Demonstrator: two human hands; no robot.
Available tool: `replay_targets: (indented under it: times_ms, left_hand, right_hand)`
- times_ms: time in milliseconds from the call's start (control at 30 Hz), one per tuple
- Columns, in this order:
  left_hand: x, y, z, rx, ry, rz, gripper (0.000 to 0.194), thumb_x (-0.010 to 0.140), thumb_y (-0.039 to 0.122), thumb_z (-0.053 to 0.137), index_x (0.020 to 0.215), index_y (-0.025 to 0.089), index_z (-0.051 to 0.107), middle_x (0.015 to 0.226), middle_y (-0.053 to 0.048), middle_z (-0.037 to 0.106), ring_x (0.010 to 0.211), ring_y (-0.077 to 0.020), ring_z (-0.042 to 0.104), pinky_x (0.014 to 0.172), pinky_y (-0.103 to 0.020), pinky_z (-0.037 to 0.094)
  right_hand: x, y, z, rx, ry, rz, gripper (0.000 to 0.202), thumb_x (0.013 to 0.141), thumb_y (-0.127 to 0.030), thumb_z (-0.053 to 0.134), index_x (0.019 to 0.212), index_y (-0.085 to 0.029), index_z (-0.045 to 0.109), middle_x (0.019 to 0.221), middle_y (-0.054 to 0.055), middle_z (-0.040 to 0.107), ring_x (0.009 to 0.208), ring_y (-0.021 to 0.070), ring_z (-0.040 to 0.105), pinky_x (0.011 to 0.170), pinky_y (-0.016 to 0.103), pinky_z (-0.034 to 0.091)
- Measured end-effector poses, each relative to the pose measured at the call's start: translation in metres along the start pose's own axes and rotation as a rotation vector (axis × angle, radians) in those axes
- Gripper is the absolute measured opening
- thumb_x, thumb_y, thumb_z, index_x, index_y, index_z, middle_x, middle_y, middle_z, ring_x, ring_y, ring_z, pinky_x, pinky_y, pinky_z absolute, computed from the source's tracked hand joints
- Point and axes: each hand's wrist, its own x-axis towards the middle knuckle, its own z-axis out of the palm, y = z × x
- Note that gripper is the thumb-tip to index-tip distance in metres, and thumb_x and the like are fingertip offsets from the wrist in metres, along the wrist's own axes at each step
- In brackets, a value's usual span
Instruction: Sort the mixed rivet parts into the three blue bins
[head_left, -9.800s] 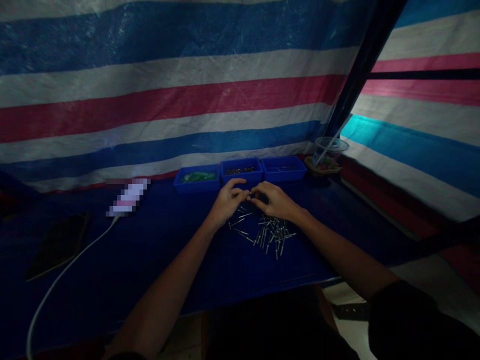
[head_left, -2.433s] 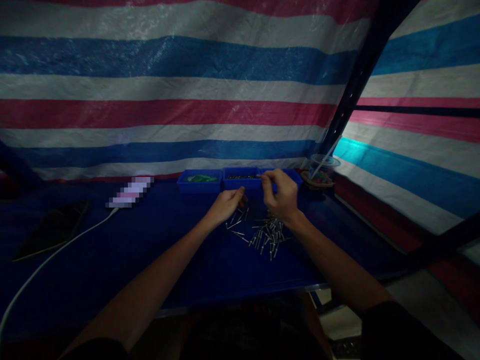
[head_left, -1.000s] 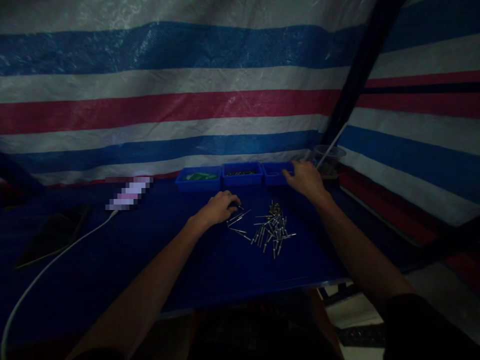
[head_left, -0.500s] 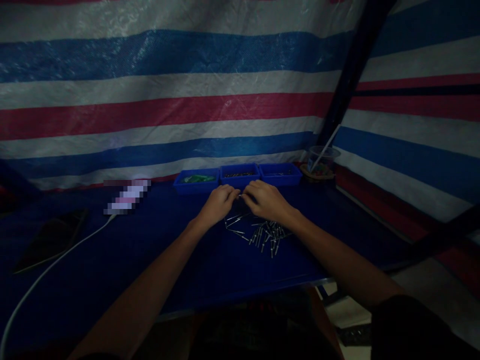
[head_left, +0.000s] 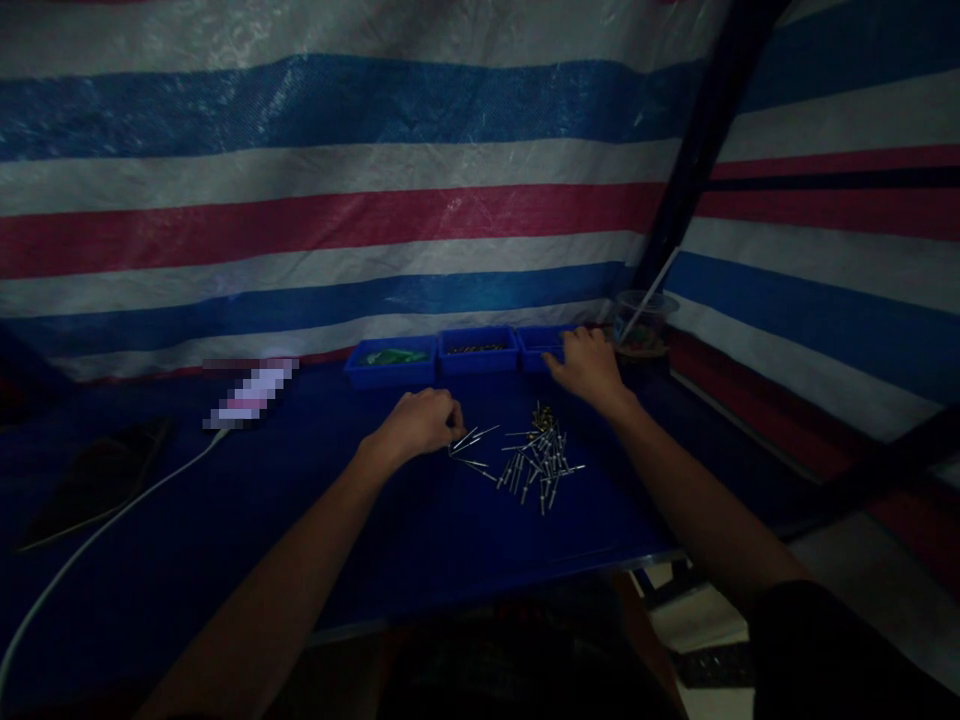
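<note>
My left hand is low over the blue table, its fingers curled together beside a few thin metal pins. Whatever lies between its fingertips is hidden. My right hand reaches over the front of the right blue bin, thumb and fingers apart, and I see nothing held in it. Between the hands and nearer to me lies a loose pile of slim silvery pins with thicker sections. Small brass-coloured pieces sit at the pile's far end.
The middle blue bin holds small brownish pieces; the left blue bin has something green inside. A clear plastic cup with a straw stands at the back right. On the left are a dark tablet-like object, a white cable and a blurred-out bright object.
My hands, together before, have parted. The right has moved right and away to the right bin, uncovering the brass-coloured pieces. The left has come down and slightly left toward the pins.
</note>
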Motion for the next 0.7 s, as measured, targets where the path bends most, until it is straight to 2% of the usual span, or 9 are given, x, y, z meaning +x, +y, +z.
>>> replay_targets:
  times_ms: [100,200,300,367,467,533,600,700]
  left_hand:
    - [0.000,0.003,-0.002,0.004,-0.032,0.010,0.018,0.077,0.028,0.052,0.081,0.025,0.069,0.092,-0.002,0.072,0.090,-0.0213,0.063,0.075,-0.031,0.042]
    - [-0.001,0.007,-0.007,-0.002,-0.032,0.006,0.026,0.083,0.033,0.044,0.085,0.023,0.068,0.092,-0.004,0.072,0.086,-0.0207,0.064,0.074,-0.030,0.042]
    - [-0.010,0.009,-0.013,0.006,-0.069,0.007,0.028,0.084,0.040,0.047,0.087,0.023,0.068,0.091,-0.005,0.071,0.085,-0.0215,0.064,0.075,-0.031,0.042]
    - [-0.018,0.009,-0.016,0.001,-0.107,0.007,0.021,0.079,0.039,0.056,0.087,0.024,0.068,0.090,-0.004,0.071,0.087,-0.0226,0.063,0.076,-0.032,0.042]
    - [-0.027,0.006,-0.016,-0.027,-0.091,-0.009,0.011,0.072,0.029,0.063,0.082,0.024,0.067,0.087,-0.003,0.070,0.085,-0.0232,0.062,0.075,-0.033,0.041]
    - [-0.028,0.003,-0.013,-0.060,-0.070,-0.026,0.008,0.071,0.019,0.060,0.075,0.023,0.066,0.081,-0.003,0.068,0.076,-0.0207,0.061,0.070,-0.031,0.041]
    - [-0.026,0.000,-0.010,-0.094,-0.069,-0.031,0.013,0.070,0.012,0.055,0.072,0.021,0.064,0.076,-0.003,0.067,0.069,-0.0185,0.060,0.065,-0.029,0.041]
    - [-0.019,-0.006,-0.005,-0.135,0.009,0.014,0.016,0.074,0.012,0.051,0.077,0.020,0.064,0.080,-0.005,0.066,0.075,-0.0188,0.059,0.067,-0.029,0.042]
  right_hand:
    - [-0.017,-0.032,-0.003,0.115,-0.097,-0.198,0.045,0.089,-0.045,0.043,0.118,-0.013,0.057,0.114,0.015,0.059,0.109,0.0317,0.047,0.087,0.045,0.040]
    - [-0.034,-0.059,-0.008,0.232,-0.178,-0.433,0.045,0.090,-0.044,0.045,0.122,-0.015,0.055,0.114,0.013,0.060,0.110,0.0284,0.047,0.088,0.042,0.040]
    - [-0.046,-0.072,-0.008,0.287,-0.244,-0.579,0.041,0.090,-0.040,0.047,0.122,-0.017,0.056,0.111,0.012,0.060,0.108,0.0262,0.048,0.086,0.040,0.040]
    - [-0.050,-0.074,-0.006,0.298,-0.270,-0.612,0.038,0.090,-0.039,0.048,0.120,-0.017,0.057,0.110,0.012,0.060,0.106,0.0258,0.048,0.083,0.039,0.040]
    - [-0.050,-0.073,-0.004,0.306,-0.289,-0.620,0.037,0.090,-0.040,0.048,0.118,-0.017,0.058,0.109,0.012,0.060,0.105,0.0256,0.049,0.082,0.038,0.040]
    - [-0.049,-0.072,-0.003,0.315,-0.288,-0.626,0.037,0.090,-0.040,0.047,0.117,-0.017,0.058,0.108,0.012,0.060,0.105,0.0256,0.049,0.081,0.037,0.040]
    - [-0.048,-0.072,-0.002,0.331,-0.282,-0.637,0.036,0.090,-0.040,0.048,0.116,-0.017,0.059,0.107,0.011,0.061,0.104,0.0251,0.049,0.081,0.037,0.039]
    - [-0.049,-0.074,-0.001,0.349,-0.284,-0.673,0.031,0.090,-0.038,0.049,0.109,-0.017,0.061,0.102,0.009,0.061,0.099,0.0226,0.050,0.079,0.034,0.038]
